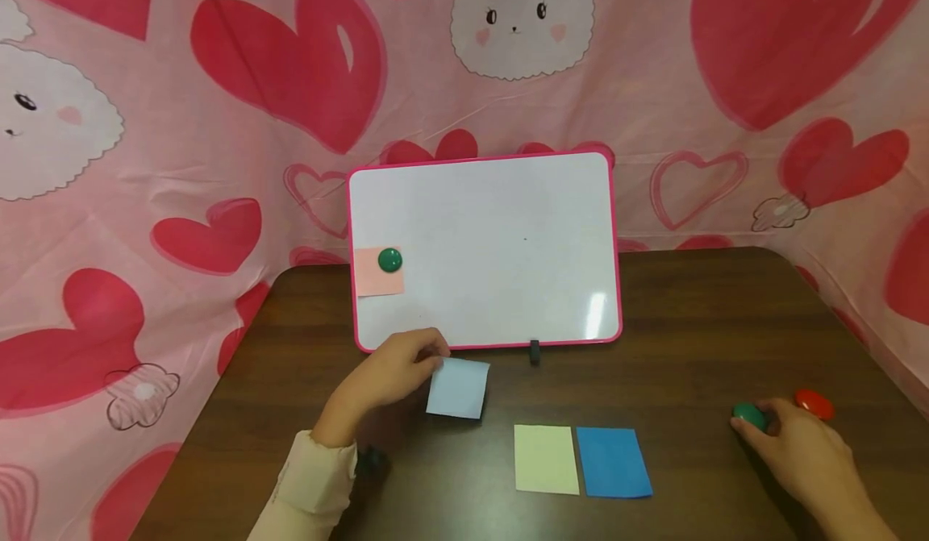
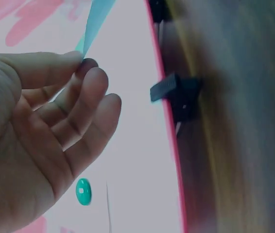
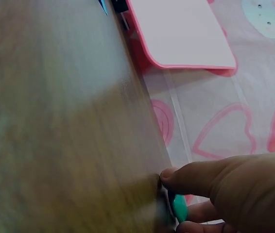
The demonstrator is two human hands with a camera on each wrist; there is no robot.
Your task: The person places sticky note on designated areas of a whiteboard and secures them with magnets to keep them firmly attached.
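My left hand (image 1: pixel 392 370) pinches a light blue sticky note (image 1: pixel 459 389) by its upper left corner, in front of the whiteboard's lower edge. In the left wrist view that note (image 2: pixel 97 22) shows nearly edge-on between thumb and forefinger, the other fingers loosely bent. Over at the right of the table, my right hand (image 1: pixel 806 448) grips a round green magnet (image 1: pixel 749 417) between thumb and fingers; the right wrist view shows this magnet (image 3: pixel 179 208) close to the tabletop. A red magnet (image 1: pixel 814 404) lies just beyond the right hand's knuckles.
The pink-framed whiteboard (image 1: pixel 493 235) stands tilted at the back on black feet (image 1: pixel 535 352). At its left edge a pink note (image 1: pixel 368 281) hangs under another green magnet (image 1: pixel 389 260). A pale yellow note (image 1: pixel 546 460) and a blue note (image 1: pixel 614 462) lie side by side on the table.
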